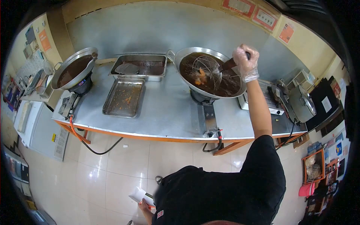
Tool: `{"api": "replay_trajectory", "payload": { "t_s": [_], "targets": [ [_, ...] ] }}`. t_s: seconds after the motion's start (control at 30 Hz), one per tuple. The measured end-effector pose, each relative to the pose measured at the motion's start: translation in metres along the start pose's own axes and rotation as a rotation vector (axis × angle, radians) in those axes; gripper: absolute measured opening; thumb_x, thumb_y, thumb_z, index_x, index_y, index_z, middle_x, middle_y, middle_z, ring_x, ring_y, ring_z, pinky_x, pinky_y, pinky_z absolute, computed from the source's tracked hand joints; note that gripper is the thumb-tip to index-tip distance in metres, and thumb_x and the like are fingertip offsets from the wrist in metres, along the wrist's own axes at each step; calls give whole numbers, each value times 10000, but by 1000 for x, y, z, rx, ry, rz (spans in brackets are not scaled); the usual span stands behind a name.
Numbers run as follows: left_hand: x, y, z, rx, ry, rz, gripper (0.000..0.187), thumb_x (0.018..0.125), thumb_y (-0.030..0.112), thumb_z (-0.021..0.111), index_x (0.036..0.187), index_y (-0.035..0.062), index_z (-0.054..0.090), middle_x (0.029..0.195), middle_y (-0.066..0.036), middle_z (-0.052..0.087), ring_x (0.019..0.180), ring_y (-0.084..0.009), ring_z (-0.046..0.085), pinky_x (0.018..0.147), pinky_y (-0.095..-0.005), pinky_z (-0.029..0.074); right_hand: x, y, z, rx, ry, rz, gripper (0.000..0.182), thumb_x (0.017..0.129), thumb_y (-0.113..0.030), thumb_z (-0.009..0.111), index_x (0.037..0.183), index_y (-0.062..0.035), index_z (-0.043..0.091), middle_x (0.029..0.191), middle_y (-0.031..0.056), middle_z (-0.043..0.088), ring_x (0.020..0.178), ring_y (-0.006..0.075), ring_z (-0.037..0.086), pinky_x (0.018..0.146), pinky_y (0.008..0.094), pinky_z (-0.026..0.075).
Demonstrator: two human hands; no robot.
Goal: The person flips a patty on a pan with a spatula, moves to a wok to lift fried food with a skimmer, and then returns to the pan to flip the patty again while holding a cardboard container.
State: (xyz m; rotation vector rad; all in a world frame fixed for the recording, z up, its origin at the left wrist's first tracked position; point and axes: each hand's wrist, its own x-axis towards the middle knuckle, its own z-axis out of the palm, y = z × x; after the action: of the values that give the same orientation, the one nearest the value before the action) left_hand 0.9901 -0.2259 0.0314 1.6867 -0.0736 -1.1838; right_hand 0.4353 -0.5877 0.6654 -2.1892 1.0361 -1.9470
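Observation:
My right hand point(246, 62), in a clear plastic glove, grips the dark handle of a wire skimmer point(208, 70). The skimmer's round mesh dips into a large steel wok point(187, 54) of dark oil, where an orange piece of food point(200, 77) floats. My left hand point(144, 206) hangs low by my hip, down near the floor, and holds a white flat object point(137, 195) with something orange against it.
A second wok point(75, 67) of dark liquid sits on a burner at the far left. Between the woks lie a deep steel pan point(140, 67) and a flat greasy tray point(123, 98). An orange gas hose point(77, 133) hangs below the counter edge. Equipment crowds the right end.

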Motion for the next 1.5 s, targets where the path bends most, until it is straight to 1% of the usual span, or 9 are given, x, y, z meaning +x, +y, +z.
{"api": "replay_trajectory", "payload": {
  "t_s": [0.27,0.43,0.57,0.93,1.03,1.23,1.27,1.4,1.5],
  "targets": [
    [-10,-7,-6,-42,31,-25,186,858,139,612,853,-46,625,675,-78,628,595,-201,608,521,-347,471,1,-35,8,-202,-130,-238,238,770,-40,624,593,-14,467,554,74,445,512,180,434,509,315,353],
    [-11,-1,-13,228,-91,93,207,846,157,599,808,-46,618,663,-80,619,569,-186,581,496,-348,433,5,-37,7,-363,-124,-319,247,767,-55,636,584,-26,473,541,70,456,500,201,440,500,324,355],
    [-9,10,-12,236,-59,-80,210,855,173,588,780,-23,605,601,-82,589,560,-170,571,484,-331,419,11,-13,4,-471,-156,-288,305,804,-112,657,570,-42,474,532,86,475,491,225,451,523,339,375],
    [-20,17,-4,126,-27,10,234,886,173,565,759,-19,607,588,-64,584,429,-157,518,387,-313,387,35,88,6,-560,-389,-291,274,835,-179,655,602,-48,591,555,137,561,490,307,496,538,389,420],
    [-5,-5,-13,47,-85,46,324,887,152,621,1159,15,510,771,-116,628,579,-230,616,454,-375,506,35,98,10,-555,-420,-249,277,847,-180,643,609,-47,592,548,137,554,493,300,500,534,379,425],
    [-14,7,-16,299,2,-183,292,891,168,631,1126,49,504,625,-58,558,384,-168,460,298,-322,345,39,80,11,-505,-259,-121,303,888,-194,612,630,-36,597,536,89,531,499,177,481,534,338,408],
    [-13,7,-16,301,0,-204,309,891,182,642,1142,64,506,643,-59,561,407,-168,475,314,-318,365,39,76,13,-495,-166,-113,366,912,-208,588,612,-22,489,518,44,392,502,150,388,501,323,335],
    [8,-9,-22,168,-55,-104,327,888,186,646,1157,63,504,656,-57,558,423,-158,479,323,-311,367,46,77,6,-256,27,67,358,939,-185,582,618,-53,494,566,-53,428,513,59,387,457,251,300],
    [13,-3,-13,152,-26,-116,332,887,179,646,1157,51,501,659,-59,555,427,-153,477,326,-310,364,51,67,3,-204,92,64,353,934,-163,584,614,-54,482,561,-35,434,494,61,396,443,244,302]
  ]
}}
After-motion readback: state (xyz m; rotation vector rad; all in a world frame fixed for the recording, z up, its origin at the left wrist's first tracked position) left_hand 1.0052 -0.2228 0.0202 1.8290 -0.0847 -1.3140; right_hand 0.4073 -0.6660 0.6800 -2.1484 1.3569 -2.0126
